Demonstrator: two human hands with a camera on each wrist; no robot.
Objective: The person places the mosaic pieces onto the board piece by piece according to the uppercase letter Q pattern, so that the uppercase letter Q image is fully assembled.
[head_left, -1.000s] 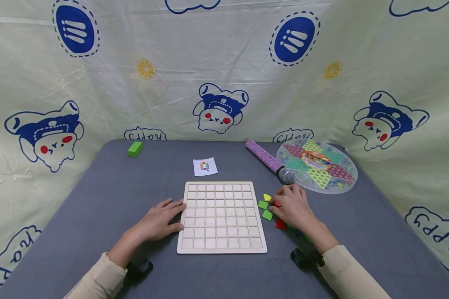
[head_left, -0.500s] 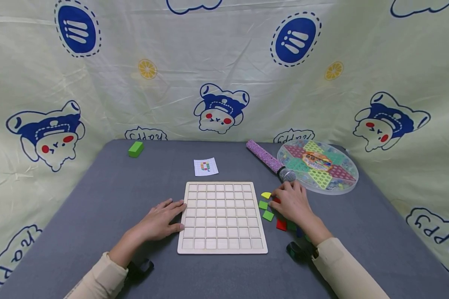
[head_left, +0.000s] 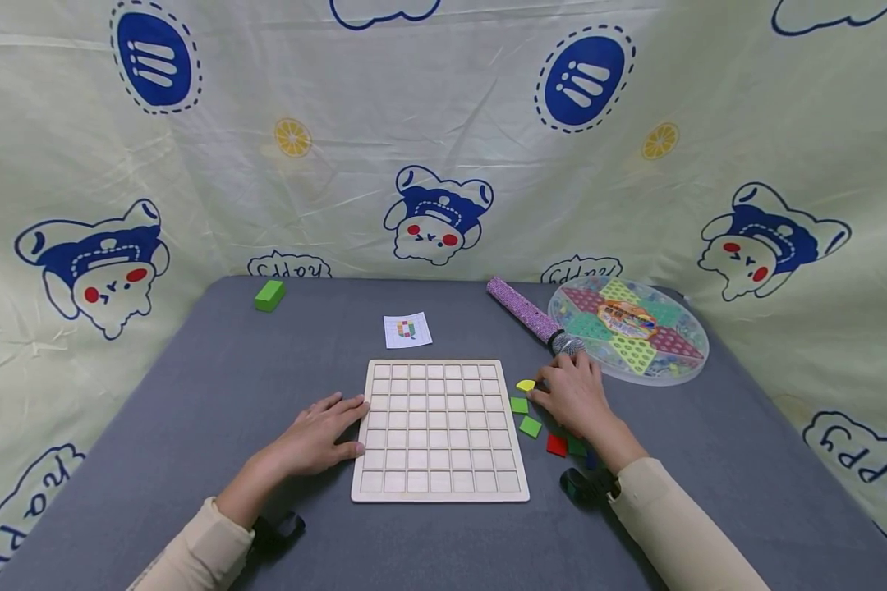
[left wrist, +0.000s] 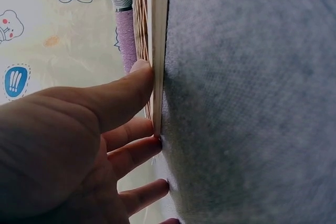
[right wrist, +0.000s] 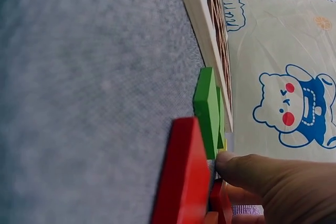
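A pale wooden grid board (head_left: 440,431) lies flat in front of me. My left hand (head_left: 318,435) rests at its left edge; in the left wrist view the thumb (left wrist: 123,95) and fingertips touch the rim. My right hand (head_left: 578,398) reaches over small coloured pieces right of the board, its thumb beside a yellow piece (head_left: 526,385). In the right wrist view a red block (right wrist: 220,200) lies by the thumb and fingers; whether they pinch it is hidden. Two light green tiles (head_left: 530,427) and another red tile (head_left: 557,445) lie nearby.
A picture card (head_left: 407,331) lies behind the board. A glittery microphone (head_left: 525,312) and a round Chinese checkers board (head_left: 628,328) occupy the back right. One green block (head_left: 269,295) stands back left. Dark green and blue pieces (head_left: 590,460) sit partly under the right wrist.
My right hand has slid slightly left and away from me, covering the red piece by its thumb. The nearest green tile has turned slightly. My left hand stays put.
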